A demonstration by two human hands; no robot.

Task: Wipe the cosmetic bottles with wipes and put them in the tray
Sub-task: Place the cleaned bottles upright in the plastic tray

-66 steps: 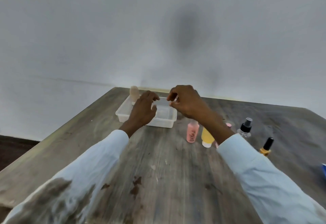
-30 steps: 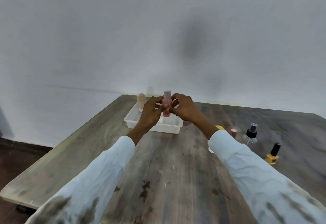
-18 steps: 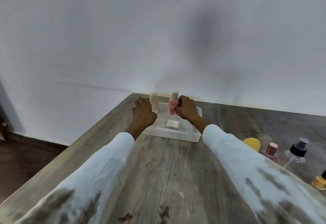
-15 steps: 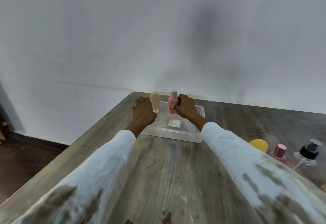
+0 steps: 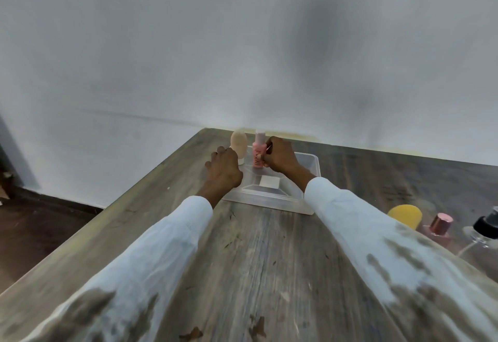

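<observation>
**Pink bottle held upright in the tray**

The right hand (image 5: 280,157) grasps the pink bottle (image 5: 258,154), fingers curled round its side, and holds it upright at the far left corner of the clear plastic tray (image 5: 314,165). Whether the bottle's base rests on the tray floor cannot be told. Just to its left stands a beige bottle (image 5: 239,145), cap down, also at the tray's far left corner.

The left hand (image 5: 225,173) hovers at the tray's left edge, near the beige bottle; its fingers bend downward and point away from the camera, so whether they clasp anything cannot be told. A small white square, seemingly a folded wipe (image 5: 269,181), lies on the tray floor toward its near edge, between the two wrists.

The tray sits at the far edge of the wooden bench (image 5: 269,261), close to the wall. Along the bench's right edge, well apart from the tray, stand a yellow-capped bottle (image 5: 404,215), a rose-capped pink bottle (image 5: 439,227) just beside it, and a clear spray bottle with a black top (image 5: 485,230), cut off by the picture's edge. Both arms wear white sleeves (image 5: 161,247) with dark stains.
</observation>
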